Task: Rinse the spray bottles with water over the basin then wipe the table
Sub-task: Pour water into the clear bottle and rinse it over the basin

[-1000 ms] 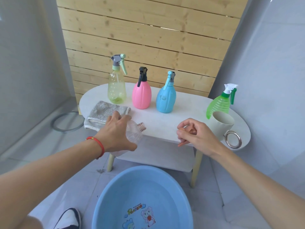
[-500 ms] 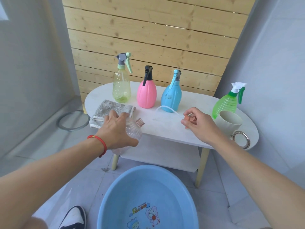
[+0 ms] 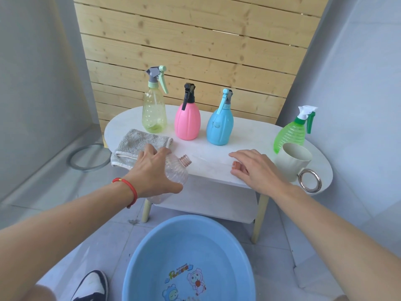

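1. Clear bottle [image 3: 176,170]: ribbed, see-through plastic with a pinkish threaded neck and no spray head, tilted with its neck toward the table [image 3: 208,166], at the table's front edge above the blue basin [image 3: 186,253].
2. Left hand [image 3: 154,172] grips its body, fingers curled round it.
3. Right hand [image 3: 256,168] lies flat on the tabletop with straight fingers, over a small reddish piece [image 3: 236,165], possibly the spray head.
4. Four capped spray bottles stand behind: yellow-green [image 3: 154,111], pink [image 3: 187,122], blue [image 3: 220,127], green [image 3: 290,133].

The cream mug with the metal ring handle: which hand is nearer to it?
Right. The right hand lies flat on the table just left of the mug; the left hand grips the clear bottle farther left.
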`<act>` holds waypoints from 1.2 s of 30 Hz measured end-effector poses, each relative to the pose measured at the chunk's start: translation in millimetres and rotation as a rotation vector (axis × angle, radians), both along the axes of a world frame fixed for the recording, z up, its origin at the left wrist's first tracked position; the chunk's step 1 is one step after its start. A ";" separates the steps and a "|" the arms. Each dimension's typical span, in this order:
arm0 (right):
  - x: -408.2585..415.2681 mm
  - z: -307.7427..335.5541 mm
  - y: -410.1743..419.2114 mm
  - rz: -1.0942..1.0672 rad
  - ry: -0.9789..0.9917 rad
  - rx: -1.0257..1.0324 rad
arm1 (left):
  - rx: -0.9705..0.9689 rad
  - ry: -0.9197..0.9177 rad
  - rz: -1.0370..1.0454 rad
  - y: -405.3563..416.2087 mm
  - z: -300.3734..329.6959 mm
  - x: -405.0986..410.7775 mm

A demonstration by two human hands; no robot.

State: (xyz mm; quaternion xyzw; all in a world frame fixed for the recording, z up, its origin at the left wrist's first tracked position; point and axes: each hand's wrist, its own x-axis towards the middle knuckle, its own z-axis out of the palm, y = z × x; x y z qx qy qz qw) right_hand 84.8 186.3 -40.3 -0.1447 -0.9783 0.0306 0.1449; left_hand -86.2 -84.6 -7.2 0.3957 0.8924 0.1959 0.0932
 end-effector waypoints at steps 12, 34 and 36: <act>82.1 52.9 8.7 -1.047 0.174 -0.278 | 0.141 -0.223 -0.089 14.2 3.7 25.7; 147.6 22.9 -75.9 -0.325 -0.078 -0.939 | 0.066 -0.732 0.269 -23.6 -159.4 89.0; 135.8 -13.8 -89.0 -0.370 -0.291 -0.821 | 0.062 -0.738 0.337 -37.2 -178.0 93.5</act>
